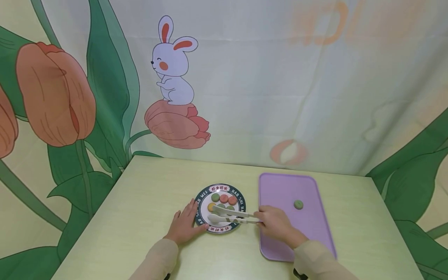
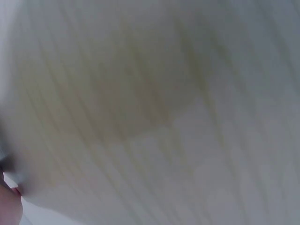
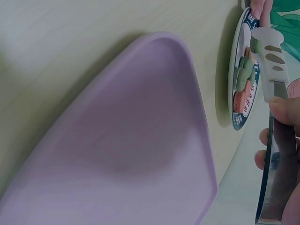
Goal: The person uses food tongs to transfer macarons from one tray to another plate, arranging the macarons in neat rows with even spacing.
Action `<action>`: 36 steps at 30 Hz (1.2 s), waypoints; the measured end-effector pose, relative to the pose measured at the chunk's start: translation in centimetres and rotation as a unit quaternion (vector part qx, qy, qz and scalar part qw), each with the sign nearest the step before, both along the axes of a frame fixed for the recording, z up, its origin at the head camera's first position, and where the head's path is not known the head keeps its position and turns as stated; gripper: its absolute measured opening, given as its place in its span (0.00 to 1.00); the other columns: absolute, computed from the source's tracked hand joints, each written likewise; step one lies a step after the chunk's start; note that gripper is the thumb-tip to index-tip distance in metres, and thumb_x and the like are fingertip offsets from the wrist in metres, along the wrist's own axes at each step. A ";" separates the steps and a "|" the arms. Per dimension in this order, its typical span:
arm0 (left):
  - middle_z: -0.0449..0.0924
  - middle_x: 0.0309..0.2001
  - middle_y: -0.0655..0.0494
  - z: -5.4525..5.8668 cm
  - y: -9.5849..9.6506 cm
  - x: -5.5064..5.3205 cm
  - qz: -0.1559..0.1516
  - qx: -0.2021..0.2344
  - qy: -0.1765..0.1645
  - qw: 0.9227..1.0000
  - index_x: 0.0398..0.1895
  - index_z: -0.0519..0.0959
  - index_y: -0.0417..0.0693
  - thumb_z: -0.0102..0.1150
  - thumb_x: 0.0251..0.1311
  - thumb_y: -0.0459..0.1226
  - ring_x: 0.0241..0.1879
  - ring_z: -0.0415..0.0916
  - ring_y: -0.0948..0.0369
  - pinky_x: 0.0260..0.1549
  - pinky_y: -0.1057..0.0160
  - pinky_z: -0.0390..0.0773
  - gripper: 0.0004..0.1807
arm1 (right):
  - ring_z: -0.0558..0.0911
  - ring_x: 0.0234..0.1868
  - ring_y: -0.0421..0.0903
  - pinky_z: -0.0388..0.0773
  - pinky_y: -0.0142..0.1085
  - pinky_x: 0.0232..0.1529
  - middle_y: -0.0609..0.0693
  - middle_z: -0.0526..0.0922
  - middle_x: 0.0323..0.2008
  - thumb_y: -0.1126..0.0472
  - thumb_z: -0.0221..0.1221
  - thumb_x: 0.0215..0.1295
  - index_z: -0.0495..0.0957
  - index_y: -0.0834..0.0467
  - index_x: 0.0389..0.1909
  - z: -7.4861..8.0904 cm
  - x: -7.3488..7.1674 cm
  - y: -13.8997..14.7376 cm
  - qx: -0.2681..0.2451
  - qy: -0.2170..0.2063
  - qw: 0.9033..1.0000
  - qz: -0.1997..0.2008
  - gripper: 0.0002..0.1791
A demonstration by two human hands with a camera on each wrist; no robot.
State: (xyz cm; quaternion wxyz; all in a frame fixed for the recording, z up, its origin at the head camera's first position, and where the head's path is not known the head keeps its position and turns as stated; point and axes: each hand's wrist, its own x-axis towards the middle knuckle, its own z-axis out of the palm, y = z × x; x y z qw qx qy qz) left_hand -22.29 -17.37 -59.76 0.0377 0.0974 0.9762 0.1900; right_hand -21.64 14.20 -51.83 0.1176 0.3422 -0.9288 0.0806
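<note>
My right hand point(image 1: 276, 224) grips a pair of white-headed tongs point(image 1: 234, 220) by its metal handles, which show in the right wrist view. The tongs reach left over a round plate point(image 1: 200, 194) with a dark patterned rim. Several small macarons lie on this plate, among them a green one point(image 1: 215, 197), pink ones point(image 1: 232, 200) and a yellow one point(image 1: 211, 207) by the tongs' heads. I cannot tell whether the tongs hold a macaron. My left hand point(image 1: 185, 225) rests at the plate's left edge, fingers stretched along the rim, thumb at the front.
A purple tray point(image 1: 280, 182) lies right of the plate, partly under my right hand and forearm. One green macaron point(image 1: 298, 204) sits on it. Behind the pale table point(image 1: 157, 175) hangs a printed cloth point(image 1: 245, 97). The left wrist view is mostly blurred.
</note>
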 end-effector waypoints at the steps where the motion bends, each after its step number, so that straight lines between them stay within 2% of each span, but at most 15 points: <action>1: 0.39 0.70 0.52 0.0 0.0 0.0 0.000 -0.001 -0.002 1.000 0.69 0.45 0.46 0.42 0.46 0.69 0.68 0.43 0.53 0.63 0.43 0.46 0.53 | 0.63 0.21 0.37 0.61 0.26 0.18 0.39 0.67 0.21 0.60 0.62 0.44 0.78 0.52 0.27 0.0 0.0 -0.1 0.003 -0.002 1.000 -0.001 0.06; 9: 0.39 0.70 0.53 -0.3 -0.1 0.0 -0.001 0.003 0.003 1.000 0.69 0.44 0.46 0.42 0.46 0.69 0.68 0.43 0.54 0.63 0.44 0.46 0.53 | 0.63 0.21 0.37 0.60 0.25 0.19 0.40 0.67 0.21 0.58 0.62 0.47 0.79 0.52 0.30 -0.1 -0.2 -0.8 0.012 -0.025 1.000 -0.007 0.07; 19: 0.39 0.70 0.53 -0.2 -0.1 0.0 -0.005 0.002 0.002 1.000 0.69 0.44 0.46 0.40 0.46 0.71 0.69 0.42 0.54 0.63 0.44 0.46 0.54 | 0.62 0.20 0.37 0.58 0.25 0.18 0.40 0.66 0.20 0.57 0.62 0.46 0.78 0.52 0.27 -0.2 -0.2 -1.4 0.016 -0.019 1.000 -0.007 0.06; 36: 0.38 0.70 0.53 -0.3 -0.1 -0.1 -0.002 0.001 -0.003 1.000 0.69 0.43 0.47 0.40 0.45 0.71 0.69 0.42 0.54 0.63 0.44 0.45 0.54 | 0.65 0.21 0.38 0.60 0.27 0.18 0.42 0.69 0.22 0.57 0.62 0.47 0.79 0.52 0.31 -0.8 -0.6 -2.1 0.020 -0.030 0.999 -0.009 0.08</action>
